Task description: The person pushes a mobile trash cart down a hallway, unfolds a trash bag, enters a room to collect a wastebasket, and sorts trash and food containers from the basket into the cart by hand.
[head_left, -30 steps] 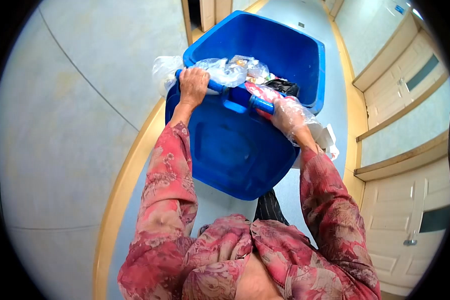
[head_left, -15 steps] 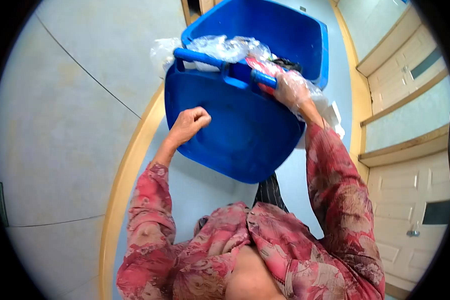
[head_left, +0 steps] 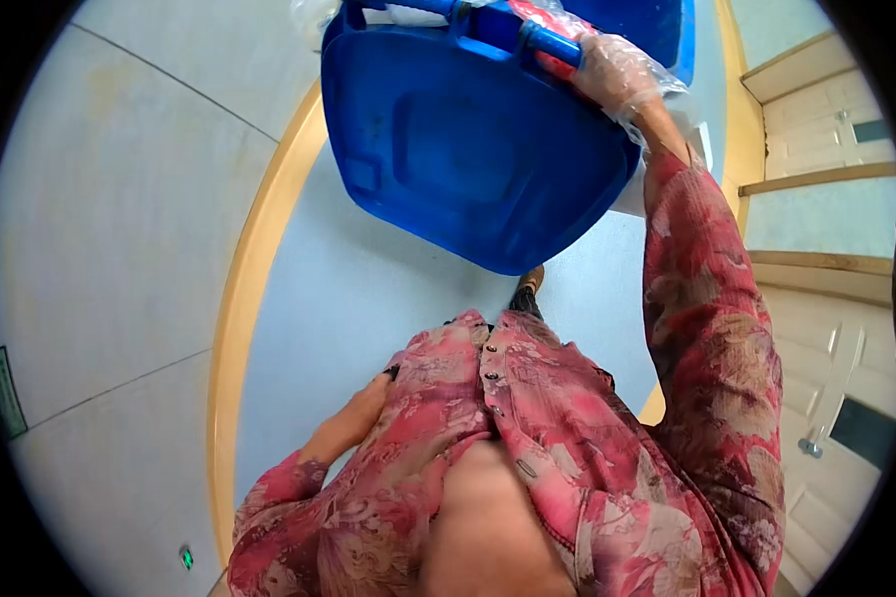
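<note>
A large blue plastic bin [head_left: 682,40] stands at the top of the view, its blue lid [head_left: 458,149] hanging open on the near side. My right hand [head_left: 612,75], covered by a clear plastic glove or bag, is closed around the blue handle bar [head_left: 553,45] at the lid's hinge side. Red and clear plastic wrapping [head_left: 558,22] lies against that hand. My left hand [head_left: 373,393] is down at my left side against the patterned shirt, and its fingers are hidden.
A pale wall [head_left: 149,199] with a wooden baseboard [head_left: 239,289] runs along the left. White doors [head_left: 816,378] line the right. My shoe [head_left: 534,279] shows on the blue-grey floor [head_left: 368,269] below the lid.
My left hand has moved from over the lid down to my side. The bin and lid now sit higher in the view, and my right hand still grips the handle bar.
</note>
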Demonstrator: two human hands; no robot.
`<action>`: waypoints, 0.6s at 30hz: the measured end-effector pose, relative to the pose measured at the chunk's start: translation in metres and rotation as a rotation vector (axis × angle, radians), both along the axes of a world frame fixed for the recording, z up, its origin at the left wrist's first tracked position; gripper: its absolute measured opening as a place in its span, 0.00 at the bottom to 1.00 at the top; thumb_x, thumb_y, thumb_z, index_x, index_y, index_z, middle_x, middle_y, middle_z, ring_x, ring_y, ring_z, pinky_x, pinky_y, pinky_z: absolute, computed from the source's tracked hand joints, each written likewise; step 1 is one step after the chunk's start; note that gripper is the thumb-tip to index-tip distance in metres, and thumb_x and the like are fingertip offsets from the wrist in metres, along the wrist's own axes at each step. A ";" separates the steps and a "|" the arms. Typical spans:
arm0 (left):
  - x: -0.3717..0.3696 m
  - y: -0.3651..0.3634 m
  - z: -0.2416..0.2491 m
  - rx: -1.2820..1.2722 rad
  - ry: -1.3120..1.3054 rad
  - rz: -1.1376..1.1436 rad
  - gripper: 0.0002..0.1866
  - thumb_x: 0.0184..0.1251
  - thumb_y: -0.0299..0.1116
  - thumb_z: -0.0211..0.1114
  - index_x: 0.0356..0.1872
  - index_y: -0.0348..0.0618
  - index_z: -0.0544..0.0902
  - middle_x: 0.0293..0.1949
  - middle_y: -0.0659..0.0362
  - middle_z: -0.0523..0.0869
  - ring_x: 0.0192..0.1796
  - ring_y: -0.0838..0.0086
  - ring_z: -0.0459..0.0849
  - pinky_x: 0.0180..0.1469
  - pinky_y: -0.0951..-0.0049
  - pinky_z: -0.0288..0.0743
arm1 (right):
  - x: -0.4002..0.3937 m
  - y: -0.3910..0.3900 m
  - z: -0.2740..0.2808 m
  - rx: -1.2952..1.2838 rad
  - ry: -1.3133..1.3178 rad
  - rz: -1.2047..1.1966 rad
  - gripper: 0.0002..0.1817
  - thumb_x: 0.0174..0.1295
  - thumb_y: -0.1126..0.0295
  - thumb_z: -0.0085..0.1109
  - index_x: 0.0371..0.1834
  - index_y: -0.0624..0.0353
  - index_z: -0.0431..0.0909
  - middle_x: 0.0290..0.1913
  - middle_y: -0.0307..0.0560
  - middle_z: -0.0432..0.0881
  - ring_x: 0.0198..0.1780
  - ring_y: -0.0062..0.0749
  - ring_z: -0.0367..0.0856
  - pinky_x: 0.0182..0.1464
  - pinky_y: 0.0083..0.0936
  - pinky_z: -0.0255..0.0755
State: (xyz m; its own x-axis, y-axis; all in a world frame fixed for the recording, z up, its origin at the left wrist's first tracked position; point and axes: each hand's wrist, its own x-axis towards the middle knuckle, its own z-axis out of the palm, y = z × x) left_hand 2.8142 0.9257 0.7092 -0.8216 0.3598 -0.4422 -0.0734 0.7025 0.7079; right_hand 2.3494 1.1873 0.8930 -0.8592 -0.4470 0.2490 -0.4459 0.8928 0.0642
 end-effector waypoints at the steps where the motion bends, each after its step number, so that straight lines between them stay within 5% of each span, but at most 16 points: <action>1: 0.003 0.004 -0.006 -0.062 -0.014 0.061 0.13 0.66 0.35 0.58 0.48 0.42 0.71 0.39 0.48 0.82 0.39 0.53 0.82 0.39 0.58 0.77 | -0.002 0.001 -0.004 -0.092 0.026 -0.006 0.12 0.54 0.67 0.55 0.35 0.62 0.84 0.34 0.61 0.84 0.36 0.51 0.85 0.44 0.38 0.78; 5: -0.014 0.027 -0.010 -0.205 -0.024 0.233 0.14 0.65 0.34 0.58 0.49 0.42 0.71 0.40 0.47 0.81 0.40 0.50 0.81 0.39 0.55 0.77 | -0.003 0.001 0.001 -0.042 0.050 0.028 0.13 0.54 0.65 0.56 0.33 0.63 0.84 0.32 0.62 0.83 0.35 0.52 0.84 0.42 0.40 0.78; 7: -0.039 0.030 0.009 -0.341 0.010 0.184 0.15 0.63 0.31 0.58 0.49 0.42 0.70 0.39 0.46 0.83 0.40 0.48 0.82 0.39 0.54 0.77 | 0.000 -0.002 0.007 0.067 0.038 -0.006 0.27 0.59 0.47 0.59 0.40 0.64 0.83 0.35 0.62 0.84 0.36 0.50 0.86 0.43 0.34 0.79; 18: -0.059 0.038 0.017 -0.493 0.144 -0.056 0.15 0.59 0.31 0.60 0.47 0.42 0.71 0.38 0.47 0.83 0.39 0.50 0.83 0.39 0.55 0.77 | -0.006 0.006 -0.001 -0.061 0.012 0.045 0.29 0.57 0.43 0.57 0.30 0.63 0.84 0.28 0.62 0.83 0.32 0.52 0.85 0.39 0.41 0.78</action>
State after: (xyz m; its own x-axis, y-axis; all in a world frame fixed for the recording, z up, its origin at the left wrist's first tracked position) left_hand 2.7553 0.9632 0.7259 -0.8719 0.1825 -0.4544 0.0480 0.9554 0.2915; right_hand 2.3435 1.1935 0.8922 -0.8352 -0.4686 0.2876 -0.4852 0.8743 0.0156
